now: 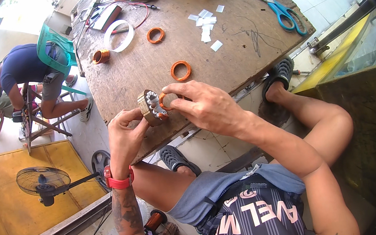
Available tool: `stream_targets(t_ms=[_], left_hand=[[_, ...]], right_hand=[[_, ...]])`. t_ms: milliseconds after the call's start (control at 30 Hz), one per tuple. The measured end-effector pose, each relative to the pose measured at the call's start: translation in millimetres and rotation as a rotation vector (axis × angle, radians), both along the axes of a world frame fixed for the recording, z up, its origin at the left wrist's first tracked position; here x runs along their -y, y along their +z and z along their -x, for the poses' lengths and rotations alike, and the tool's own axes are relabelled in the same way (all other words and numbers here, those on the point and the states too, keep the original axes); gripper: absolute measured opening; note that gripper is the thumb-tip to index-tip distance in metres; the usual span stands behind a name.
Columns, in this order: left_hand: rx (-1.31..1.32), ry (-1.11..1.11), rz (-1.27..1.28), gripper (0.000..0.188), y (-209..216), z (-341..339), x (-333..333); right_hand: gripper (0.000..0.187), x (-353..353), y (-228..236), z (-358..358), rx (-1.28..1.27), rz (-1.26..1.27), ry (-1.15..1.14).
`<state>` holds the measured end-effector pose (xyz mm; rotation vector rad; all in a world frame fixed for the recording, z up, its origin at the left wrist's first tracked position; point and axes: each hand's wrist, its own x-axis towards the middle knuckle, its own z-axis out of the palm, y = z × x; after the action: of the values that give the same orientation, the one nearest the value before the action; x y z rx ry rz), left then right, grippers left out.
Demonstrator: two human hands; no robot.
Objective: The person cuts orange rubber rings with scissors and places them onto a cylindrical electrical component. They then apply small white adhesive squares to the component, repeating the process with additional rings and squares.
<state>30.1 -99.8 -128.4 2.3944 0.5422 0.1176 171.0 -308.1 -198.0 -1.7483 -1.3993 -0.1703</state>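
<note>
My left hand (126, 134) grips a motor stator core (145, 109) by its outer side, over the table's near edge. White liners show in the core's slots, and a bit of orange copper winding sits at its lower rim. Pinched in the fingers of my right hand (210, 107) is a copper wire coil (163, 102), held close to the core's open side. Whether the coil touches the core, I cannot tell. Just beyond my right hand lies another copper coil (173, 72). Farther off are a third coil (149, 36) and a taller wound one (100, 56).
Blue-handled scissors (281, 10), white paper pieces (205, 28) and loose dark wire (253, 37) lie on the wooden table (130, 75). A white ring (107, 41) and a meter (106, 18) with leads are far left. A fan (43, 181) stands left; two people work beyond.
</note>
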Motion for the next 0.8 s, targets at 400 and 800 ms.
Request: stream_targets(t_ms=[400,800], left_hand=[[0.191,-0.007,-0.026,0.024,-21,4,-2],[0.336,-0.043,-0.033,0.028,-43,9,2]], right_hand=[[0.023,-6,-1,2,0.089,0.055,0.015],[0.02,-12,8,1,0.106,0.119,0.053]])
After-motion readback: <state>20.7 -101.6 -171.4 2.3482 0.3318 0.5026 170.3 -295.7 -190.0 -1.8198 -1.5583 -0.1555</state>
